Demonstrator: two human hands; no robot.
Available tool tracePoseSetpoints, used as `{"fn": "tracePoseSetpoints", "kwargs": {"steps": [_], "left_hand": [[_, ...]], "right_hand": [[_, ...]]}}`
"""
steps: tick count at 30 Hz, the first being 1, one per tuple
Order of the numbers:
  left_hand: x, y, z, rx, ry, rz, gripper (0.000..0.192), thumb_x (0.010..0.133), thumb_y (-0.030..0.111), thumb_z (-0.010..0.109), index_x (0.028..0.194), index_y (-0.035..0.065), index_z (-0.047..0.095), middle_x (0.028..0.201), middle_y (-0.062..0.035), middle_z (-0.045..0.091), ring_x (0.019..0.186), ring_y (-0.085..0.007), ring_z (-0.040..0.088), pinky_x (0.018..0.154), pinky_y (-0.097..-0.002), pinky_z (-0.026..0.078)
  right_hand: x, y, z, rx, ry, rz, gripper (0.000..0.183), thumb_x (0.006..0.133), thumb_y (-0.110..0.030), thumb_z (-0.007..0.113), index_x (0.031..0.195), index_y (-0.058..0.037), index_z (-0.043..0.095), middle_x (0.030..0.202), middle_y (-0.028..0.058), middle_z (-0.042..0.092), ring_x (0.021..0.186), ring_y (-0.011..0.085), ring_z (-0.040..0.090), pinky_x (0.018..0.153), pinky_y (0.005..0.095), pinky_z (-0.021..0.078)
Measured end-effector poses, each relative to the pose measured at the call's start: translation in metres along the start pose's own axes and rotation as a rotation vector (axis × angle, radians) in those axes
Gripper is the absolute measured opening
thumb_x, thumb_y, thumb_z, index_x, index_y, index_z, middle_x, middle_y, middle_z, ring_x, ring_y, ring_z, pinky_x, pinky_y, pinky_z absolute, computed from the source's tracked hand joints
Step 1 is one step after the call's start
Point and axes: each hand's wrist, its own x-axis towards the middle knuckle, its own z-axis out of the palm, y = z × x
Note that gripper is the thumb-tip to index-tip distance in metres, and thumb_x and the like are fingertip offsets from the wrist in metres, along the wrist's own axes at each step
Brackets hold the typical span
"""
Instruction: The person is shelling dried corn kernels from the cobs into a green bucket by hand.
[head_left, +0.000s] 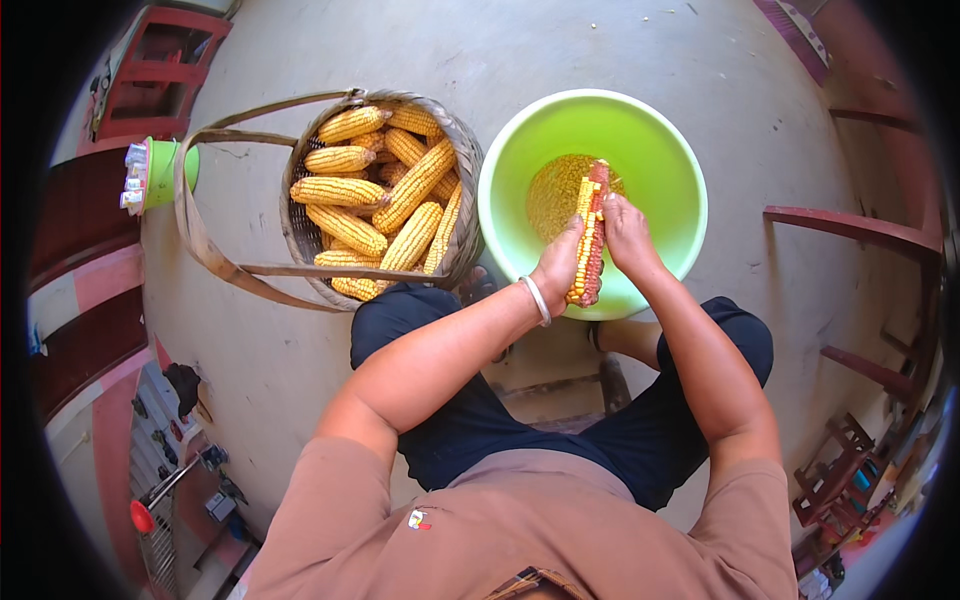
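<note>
Over a light green plastic tub (667, 180), my left hand (561, 259) grips a partly shelled corn cob (589, 240) around its lower part. Yellow kernels still cover the cob's left side, while its right side shows bare reddish core. My right hand (628, 231) presses against the upper right side of the cob, thumb near the kernel rows. Loose corn kernels (553, 196) lie on the bottom of the tub. To the left of the tub stands a woven basket (466, 172) holding several whole yellow corn cobs (415, 186).
The basket's strap handles (202, 247) reach out to the left. Beyond them is a small green bucket (163, 172) with packets at its mouth. Red wooden furniture (847, 220) stands at the right. My knees flank the tub's near side. A few kernels lie on the concrete floor (525, 45).
</note>
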Motion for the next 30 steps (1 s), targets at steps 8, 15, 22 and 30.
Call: {"fn": "tracePoseSetpoints", "kwargs": {"steps": [8,15,22,30], "left_hand": [[0.0,-0.006,0.002,0.141,-0.002,0.131,0.043,0.097,0.049,0.031,0.098,0.0108,0.05,0.065,-0.005,0.053,0.048,-0.0151,0.051,0.041,-0.0291,0.043],[0.025,-0.004,0.004,-0.007,0.061,0.111,0.044,0.099,0.044,0.028,0.099,0.0076,0.054,0.072,-0.0041,0.055,0.059,-0.015,0.054,0.051,-0.0275,0.046],[0.031,-0.002,0.005,0.117,0.122,0.049,0.047,0.098,0.045,0.028,0.096,0.0067,0.054,0.074,-0.0055,0.055,0.059,-0.0145,0.054,0.052,-0.0289,0.046],[0.04,0.004,0.006,0.046,0.106,0.173,0.045,0.099,0.042,0.023,0.107,0.0091,0.053,0.082,-0.0064,0.058,0.06,-0.0154,0.056,0.052,-0.03,0.049]], "right_hand": [[0.013,0.006,-0.006,-0.006,-0.107,0.131,0.06,0.096,-0.054,0.032,0.082,-0.001,0.056,0.058,0.0031,0.049,0.053,0.0137,0.047,0.049,0.0303,0.0367],[0.007,0.003,-0.005,0.027,-0.159,0.261,0.059,0.096,-0.049,0.035,0.089,0.0049,0.057,0.075,0.0241,0.061,0.074,0.0403,0.06,0.072,0.0471,0.0448],[0.0,0.002,-0.009,-0.11,-0.073,0.049,0.046,0.095,-0.04,0.043,0.082,0.0037,0.052,0.075,0.0274,0.058,0.076,0.0444,0.058,0.069,0.0475,0.0446],[-0.007,-0.019,-0.007,-0.006,-0.146,0.124,0.052,0.094,-0.045,0.044,0.086,0.0062,0.048,0.081,0.0298,0.058,0.079,0.0438,0.059,0.069,0.0477,0.0444]]}}
